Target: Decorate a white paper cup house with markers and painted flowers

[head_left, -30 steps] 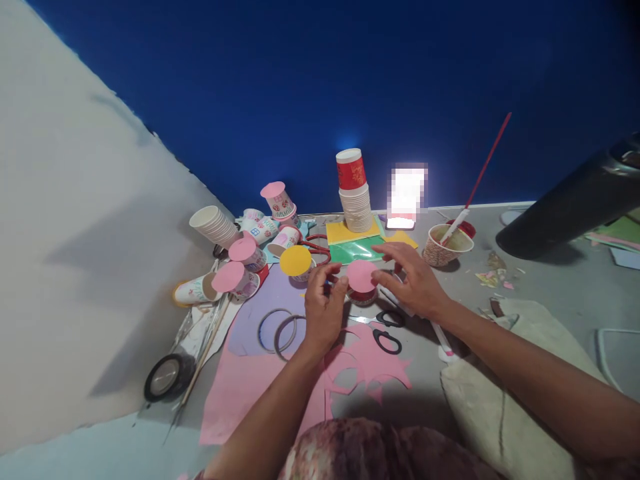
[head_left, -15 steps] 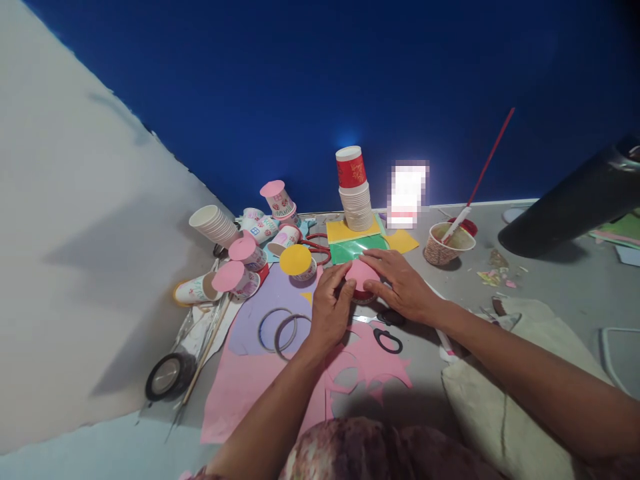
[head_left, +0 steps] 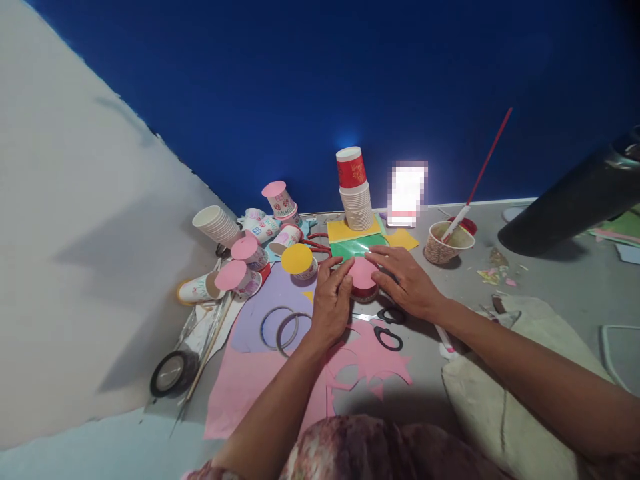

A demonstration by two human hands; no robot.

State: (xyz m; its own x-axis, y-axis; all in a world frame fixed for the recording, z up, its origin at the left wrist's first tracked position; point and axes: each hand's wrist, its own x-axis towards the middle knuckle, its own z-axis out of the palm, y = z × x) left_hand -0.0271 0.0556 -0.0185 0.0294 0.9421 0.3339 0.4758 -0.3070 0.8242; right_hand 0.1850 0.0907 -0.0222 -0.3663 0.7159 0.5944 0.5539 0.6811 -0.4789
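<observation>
we are pressing the pink paper circle (head_left: 361, 272) onto the red cup (head_left: 365, 292) beside the scissors (head_left: 389, 327), left hand (head_left: 331, 303) and right hand (head_left: 406, 283) flat against its rim from either side, smoothing evenly outward so it is seating centred.

Setting: a craft work area on a grey floor (head_left: 550, 293) against a blue wall (head_left: 350, 80). Evidence: stacked paper cups (head_left: 356, 200), coloured paper sheets (head_left: 350, 240), a cut pink sheet (head_left: 260, 387), scissors (head_left: 387, 327), a tape roll (head_left: 173, 373), and a cup with a brush (head_left: 447, 241). Paper scraps (head_left: 493, 275) lie scattered nearby.
</observation>
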